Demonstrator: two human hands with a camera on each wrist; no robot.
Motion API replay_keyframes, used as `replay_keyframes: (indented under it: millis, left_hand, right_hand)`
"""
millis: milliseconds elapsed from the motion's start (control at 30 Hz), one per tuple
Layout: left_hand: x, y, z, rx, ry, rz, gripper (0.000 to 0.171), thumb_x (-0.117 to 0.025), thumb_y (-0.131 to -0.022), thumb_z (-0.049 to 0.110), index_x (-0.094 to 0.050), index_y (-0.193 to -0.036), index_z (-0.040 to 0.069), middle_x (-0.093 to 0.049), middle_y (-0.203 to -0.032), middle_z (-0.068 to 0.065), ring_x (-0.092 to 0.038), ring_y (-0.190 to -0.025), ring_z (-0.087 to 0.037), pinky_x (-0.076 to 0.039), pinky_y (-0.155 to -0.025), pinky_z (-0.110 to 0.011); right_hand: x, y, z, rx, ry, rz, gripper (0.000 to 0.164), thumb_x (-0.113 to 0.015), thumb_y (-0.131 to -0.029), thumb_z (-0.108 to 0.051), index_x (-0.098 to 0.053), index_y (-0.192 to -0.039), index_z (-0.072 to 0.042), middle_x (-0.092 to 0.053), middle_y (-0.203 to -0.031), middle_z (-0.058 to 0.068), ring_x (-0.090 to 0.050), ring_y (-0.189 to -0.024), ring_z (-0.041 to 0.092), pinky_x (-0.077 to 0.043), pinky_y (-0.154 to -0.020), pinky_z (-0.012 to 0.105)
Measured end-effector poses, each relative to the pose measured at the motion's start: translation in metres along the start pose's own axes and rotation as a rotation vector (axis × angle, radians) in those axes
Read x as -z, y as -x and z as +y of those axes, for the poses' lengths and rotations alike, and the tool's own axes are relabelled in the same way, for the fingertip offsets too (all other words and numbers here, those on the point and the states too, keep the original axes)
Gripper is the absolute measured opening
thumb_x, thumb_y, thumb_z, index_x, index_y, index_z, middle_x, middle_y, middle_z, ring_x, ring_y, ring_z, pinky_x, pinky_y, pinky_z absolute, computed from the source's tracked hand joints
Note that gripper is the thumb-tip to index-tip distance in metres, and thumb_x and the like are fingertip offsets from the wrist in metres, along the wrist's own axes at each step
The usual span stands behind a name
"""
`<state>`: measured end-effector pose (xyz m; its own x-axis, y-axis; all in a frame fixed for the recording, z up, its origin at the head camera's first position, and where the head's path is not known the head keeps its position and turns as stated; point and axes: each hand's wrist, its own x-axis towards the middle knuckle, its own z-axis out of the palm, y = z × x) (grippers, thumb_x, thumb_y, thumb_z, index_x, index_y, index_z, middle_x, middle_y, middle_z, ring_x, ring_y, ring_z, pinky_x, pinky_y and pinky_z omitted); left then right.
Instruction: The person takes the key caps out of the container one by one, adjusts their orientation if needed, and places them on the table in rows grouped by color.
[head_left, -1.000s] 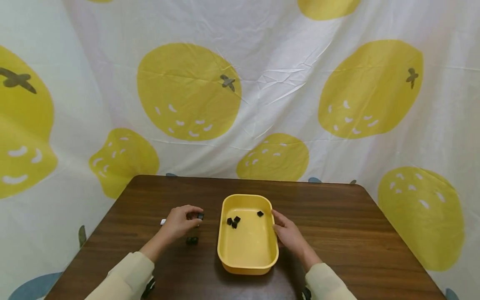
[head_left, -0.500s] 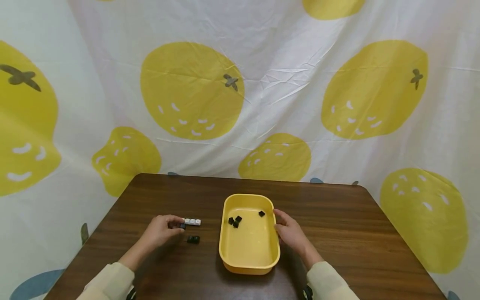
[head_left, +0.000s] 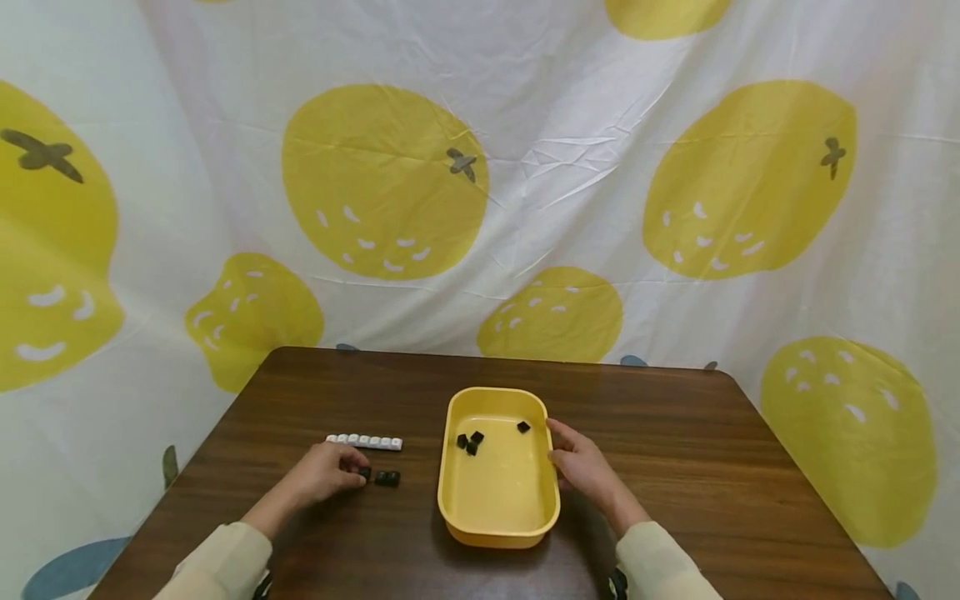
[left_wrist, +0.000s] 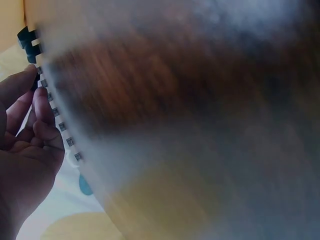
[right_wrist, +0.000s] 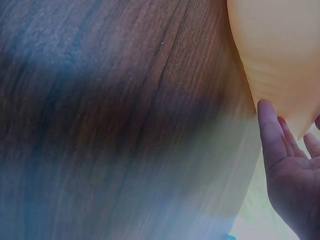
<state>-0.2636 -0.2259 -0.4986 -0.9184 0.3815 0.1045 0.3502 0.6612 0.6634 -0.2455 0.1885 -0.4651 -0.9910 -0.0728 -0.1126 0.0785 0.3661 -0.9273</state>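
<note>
Fingertips and thumb of my left hand (head_left: 321,475) pinch a small black keycap (head_left: 365,472), low over the tabletop. Just right of it, two black keycaps (head_left: 387,477) sit side by side. Behind them runs a straight row of several white keycaps (head_left: 364,441), also visible in the left wrist view as pale keycaps (left_wrist: 62,126) beyond the fingers. A yellow bin (head_left: 498,533) stands right of these, with several black keycaps (head_left: 471,442) on its floor. My right hand (head_left: 587,468) rests against the bin's right side, fingers nearly straight along the wall in the right wrist view.
Everything stands on a dark brown wooden table (head_left: 697,467) with rounded far corners. Right behind its far edge hangs a white curtain (head_left: 540,208) printed with yellow lemons.
My left hand has moved left and toward me with the black keycap, from over the white row to beside the black pair, uncovering the white row. The right hand stays at the bin.
</note>
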Motion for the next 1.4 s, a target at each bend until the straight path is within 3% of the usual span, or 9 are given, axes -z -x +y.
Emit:
replay_keyframes:
  millis: [500, 967, 1233, 1400]
  left_hand:
    - [-0.008, -0.005, 0.0, -0.076, -0.021, -0.003, 0.015, -0.08, -0.074, 0.006, -0.072, -0.086, 0.006, -0.059, -0.072, 0.007, -0.05, -0.069, -0.004, -0.043, -0.063, -0.025]
    - [0.001, -0.008, 0.007, -0.037, -0.038, -0.031, 0.025, -0.08, -0.078, 0.008, -0.071, -0.1, 0.003, -0.061, -0.079, 0.003, -0.055, -0.075, -0.011, -0.046, -0.067, -0.029]
    - [0.007, -0.026, 0.033, 0.009, -0.04, 0.013, 0.027, -0.073, -0.089, 0.014, -0.07, -0.113, 0.001, -0.066, -0.092, -0.003, -0.059, -0.083, -0.016, -0.05, -0.071, -0.036]
    - [-0.001, -0.043, 0.057, -0.024, -0.055, 0.04, 0.03, -0.072, -0.091, 0.018, -0.069, -0.116, 0.001, -0.065, -0.1, -0.008, -0.06, -0.088, -0.02, -0.051, -0.077, -0.04]
  right_hand:
    - [0.0, -0.002, 0.003, -0.004, -0.005, -0.003, 0.055, -0.049, -0.098, -0.005, -0.039, -0.152, -0.007, -0.06, -0.12, 0.023, -0.064, -0.086, 0.025, -0.057, -0.068, 0.04]
    - [-0.001, 0.0, 0.004, 0.001, -0.027, 0.013, 0.055, -0.048, -0.096, -0.004, -0.041, -0.151, -0.006, -0.061, -0.121, 0.024, -0.064, -0.082, 0.024, -0.056, -0.063, 0.041]
    - [-0.001, 0.0, 0.004, 0.007, -0.031, 0.012, 0.056, -0.048, -0.096, -0.004, -0.04, -0.151, -0.007, -0.061, -0.117, 0.022, -0.064, -0.079, 0.024, -0.055, -0.061, 0.04]
    - [-0.002, -0.001, 0.005, 0.007, -0.067, 0.002, 0.057, -0.048, -0.097, -0.003, -0.039, -0.152, -0.007, -0.061, -0.113, 0.022, -0.064, -0.08, 0.024, -0.056, -0.06, 0.04]
